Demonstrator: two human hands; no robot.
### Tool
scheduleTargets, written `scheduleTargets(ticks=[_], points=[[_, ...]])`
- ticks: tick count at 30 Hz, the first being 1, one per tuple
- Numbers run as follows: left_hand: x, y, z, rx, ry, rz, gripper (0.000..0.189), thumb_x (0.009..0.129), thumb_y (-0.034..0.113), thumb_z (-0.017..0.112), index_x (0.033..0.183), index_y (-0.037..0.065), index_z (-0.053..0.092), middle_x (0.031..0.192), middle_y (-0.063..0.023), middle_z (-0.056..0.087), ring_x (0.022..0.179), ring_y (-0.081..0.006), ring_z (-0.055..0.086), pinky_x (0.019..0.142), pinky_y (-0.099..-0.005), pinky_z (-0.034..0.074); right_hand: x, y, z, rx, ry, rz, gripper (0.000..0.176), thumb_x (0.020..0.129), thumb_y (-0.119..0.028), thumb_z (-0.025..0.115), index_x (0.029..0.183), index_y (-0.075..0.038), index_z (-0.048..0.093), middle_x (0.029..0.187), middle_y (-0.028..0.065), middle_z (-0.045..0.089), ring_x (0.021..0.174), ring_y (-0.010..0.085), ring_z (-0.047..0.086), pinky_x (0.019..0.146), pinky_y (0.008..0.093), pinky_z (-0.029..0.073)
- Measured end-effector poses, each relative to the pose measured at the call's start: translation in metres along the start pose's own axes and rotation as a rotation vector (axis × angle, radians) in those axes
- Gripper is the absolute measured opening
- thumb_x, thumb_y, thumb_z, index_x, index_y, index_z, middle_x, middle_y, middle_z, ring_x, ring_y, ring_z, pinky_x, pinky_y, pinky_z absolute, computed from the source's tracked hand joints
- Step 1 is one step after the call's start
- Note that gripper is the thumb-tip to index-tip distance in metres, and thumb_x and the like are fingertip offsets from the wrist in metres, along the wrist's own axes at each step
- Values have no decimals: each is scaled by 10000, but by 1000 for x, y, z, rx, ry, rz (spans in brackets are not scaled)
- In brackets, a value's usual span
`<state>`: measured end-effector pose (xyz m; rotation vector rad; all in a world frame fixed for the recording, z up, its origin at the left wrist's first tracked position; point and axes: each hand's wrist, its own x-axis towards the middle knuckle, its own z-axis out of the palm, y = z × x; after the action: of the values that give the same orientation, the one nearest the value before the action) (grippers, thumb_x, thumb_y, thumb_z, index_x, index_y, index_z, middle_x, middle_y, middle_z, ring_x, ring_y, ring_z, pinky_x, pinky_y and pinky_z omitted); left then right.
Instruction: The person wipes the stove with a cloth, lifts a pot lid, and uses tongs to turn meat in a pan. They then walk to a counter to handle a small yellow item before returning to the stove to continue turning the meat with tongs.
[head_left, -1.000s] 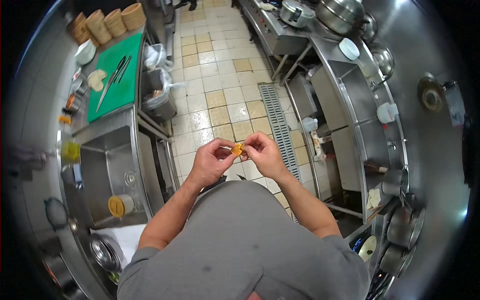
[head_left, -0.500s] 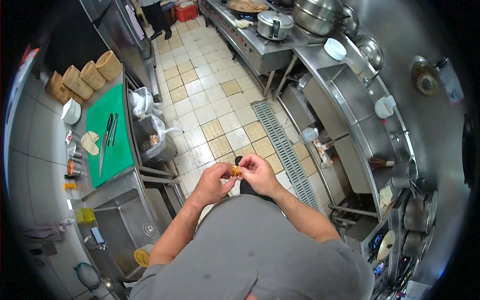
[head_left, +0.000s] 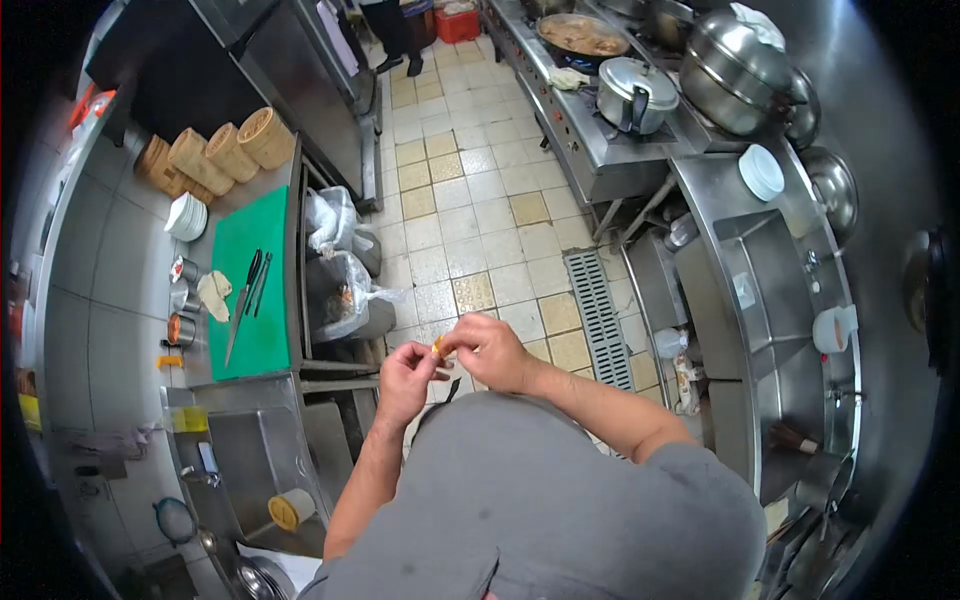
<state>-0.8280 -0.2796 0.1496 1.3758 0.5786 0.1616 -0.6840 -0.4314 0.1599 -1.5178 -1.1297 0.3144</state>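
Note:
In front of my grey shirt, my left hand (head_left: pixel 405 382) and my right hand (head_left: pixel 490 352) meet at the fingertips over the tiled floor. Between them is a small yellow-orange thing (head_left: pixel 437 346), pinched from both sides. Fingers cover most of it, so its kind cannot be made out. To the left of my hands, a green cutting board (head_left: pixel 262 318) carries a long knife (head_left: pixel 240 308), a thin dark tool (head_left: pixel 263 284) beside it, and a crumpled pale cloth (head_left: pixel 214 294).
Bamboo steamers (head_left: pixel 229 150) and stacked white bowls (head_left: pixel 186 217) stand behind the board. Lined bins (head_left: pixel 352 300) sit below its right edge. A sink (head_left: pixel 258 450) is at near left. A stove (head_left: pixel 600 150) with pots is far right, and a person (head_left: pixel 393 35) stands at the back.
My view has turned left, so the room sits further right in it. My joined hands appear further left, and the right hand's fingers now cover more of the small yellow-orange thing.

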Motion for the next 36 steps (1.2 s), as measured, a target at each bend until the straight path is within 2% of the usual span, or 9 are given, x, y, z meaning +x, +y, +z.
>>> scheduleTargets(ticks=[4, 6, 8, 15, 21, 29, 32, 34, 36], points=[[18, 12, 20, -137, 54, 81, 106, 1048, 51, 599, 975, -24, 614, 1204, -167, 691, 1025, -236, 727, 846, -396, 655, 13, 55, 2, 286, 47, 255, 222, 888, 29, 586, 1001, -9, 773, 926, 127, 707, 852, 256, 692, 738, 357, 559], [35, -1, 18, -142, 78, 145, 103, 1044, 37, 582, 971, -30, 608, 1229, -173, 679, 1018, -238, 725, 857, -407, 658, 25, 51, -6, 196, -5, 148, 206, 910, 34, 584, 1000, -6, 764, 919, 122, 691, 846, 243, 684, 732, 340, 550], [48, 3, 23, -126, 157, 159, 109, 1039, 60, 613, 985, -35, 610, 1261, -170, 670, 999, -219, 726, 852, -372, 650, 30, 59, -9, 161, 39, 238, 197, 928, 52, 576, 1003, 0, 750, 924, 117, 681, 832, 225, 686, 709, 333, 557], [76, 15, 38, 64, 222, 68, 156, 1022, 99, 677, 1099, -36, 672, 991, -84, 740, 835, -130, 729, 760, -283, 628, 43, 78, -28, 356, 1, 358, 106, 923, 109, 574, 968, 48, 648, 994, 135, 661, 869, 181, 714, 744, 299, 642], [91, 24, 26, 101, 244, -20, 170, 1010, 99, 699, 1100, -37, 652, 969, -87, 737, 848, -140, 736, 750, -294, 632, 76, 70, -36, 83, -159, 144, 78, 904, 85, 654, 963, 35, 646, 966, 135, 678, 845, 210, 724, 737, 313, 630], [134, 22, -24, -243, 144, -77, 300, 966, 93, 764, 1191, -41, 617, 1101, -132, 734, 990, -152, 732, 873, -292, 618, 132, 85, -15, -140, -205, -32, 67, 901, 5, 740, 933, 6, 681, 897, 157, 716, 810, 283, 723, 695, 379, 574], [163, 21, -46, -191, 147, -83, 275, 963, 65, 727, 1208, -41, 661, 1115, -121, 750, 1014, -154, 736, 914, -294, 606, 159, 95, 0, -112, -200, 100, 90, 900, -30, 769, 938, 14, 700, 889, 157, 723, 766, 259, 722, 681, 358, 574], [186, 20, -62, 75, 196, -16, 231, 989, 61, 699, 1198, -36, 683, 1092, -93, 753, 1002, -138, 731, 906, -283, 589, 183, 99, 10, -91, -115, 261, 170, 879, -88, 824, 938, 24, 712, 863, 150, 730, 727, 225, 714, 668, 339, 571], [208, 27, -75, -48, 172, -27, 200, 1009, 60, 678, 1176, -48, 696, 1100, -107, 753, 1018, -155, 733, 909, -294, 604, 209, 107, 18, -189, -97, 352, 268, 846, -160, 876, 949, 31, 718, 841, 142, 735, 710, 201, 706, 665, 332, 574]])
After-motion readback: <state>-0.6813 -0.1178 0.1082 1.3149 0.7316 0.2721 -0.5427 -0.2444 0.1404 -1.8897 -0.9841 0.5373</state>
